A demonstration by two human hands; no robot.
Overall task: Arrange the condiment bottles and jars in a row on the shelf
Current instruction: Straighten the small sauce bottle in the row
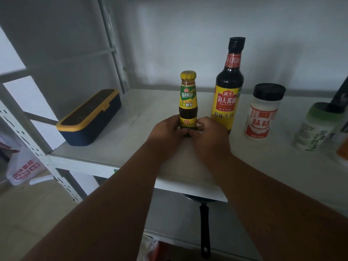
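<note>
A small sauce bottle [188,102] with a yellow cap and green-and-yellow label, dark liquid showing through its glass, is standing upright on the white shelf [131,140]. The left hand [167,133] and the right hand [210,137] are both curling round its base, one grip from each side, the fingertips meeting in front of the lower label. Just beside it on the right a tall soy sauce bottle [229,85] with a black cap is standing, filled dark almost to the neck. Further right a white seasoning jar [262,112] with a black lid is holding white powder, and past that a green-and-white jar [312,129] is leaning at the picture's edge. That is making two bottles and two jars in a rough row. A blue box [88,119] with a yellow-rimmed lid is sitting near the shelf's left front corner, with bare shelf lying open between it and the small bottle. Below the shelf's front edge a black pan handle [204,228] is hanging down.
</note>
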